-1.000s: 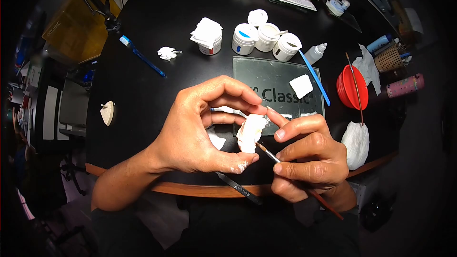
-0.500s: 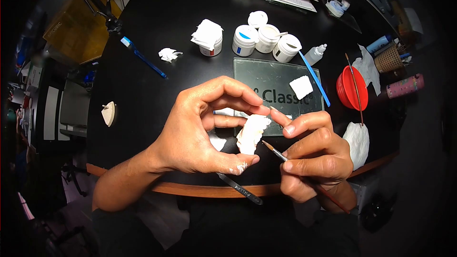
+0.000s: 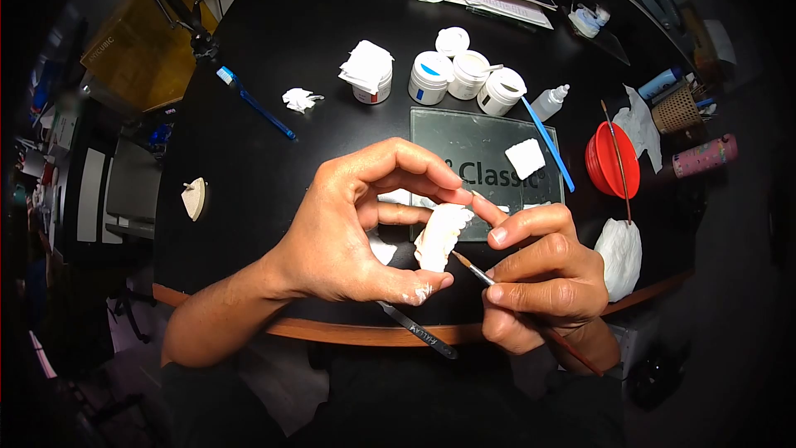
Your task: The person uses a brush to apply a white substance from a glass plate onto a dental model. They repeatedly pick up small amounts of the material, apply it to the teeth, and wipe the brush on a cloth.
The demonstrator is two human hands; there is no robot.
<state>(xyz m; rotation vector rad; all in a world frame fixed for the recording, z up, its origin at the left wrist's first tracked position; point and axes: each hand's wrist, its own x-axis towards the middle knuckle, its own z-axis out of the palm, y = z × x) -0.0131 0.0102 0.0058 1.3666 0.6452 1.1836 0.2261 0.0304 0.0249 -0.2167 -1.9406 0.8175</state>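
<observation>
My left hand [image 3: 336,236] is closed round a whitish dental model [image 3: 438,241], gripping it between the thumb below and the fingers above. Tooth-like bumps run along the model's right edge, and white powder marks the thumb. In my right hand [image 3: 547,282] is a thin paintbrush [image 3: 477,271], pinched near its metal collar. The dark, pointed bristles come right up to the model's lower right edge. My right index finger reaches toward the left fingertips at the model's top. Behind the hands lies a glass slab [image 3: 431,137] with a folded white pad [image 3: 524,158] on it.
White jars [image 3: 430,83] and a dropper bottle [image 3: 550,102] stand beyond the slab. On the right are a red bowl [image 3: 599,170] with another brush across it and a white tissue [image 3: 620,261]. A blue toothbrush [image 3: 259,106] lies left; black tweezers [image 3: 421,333] cross the front edge.
The brush tip has shifted slightly left and down along the model's edge, with my right hand moving a little left. My left hand keeps its hold. The whole view has shifted slightly.
</observation>
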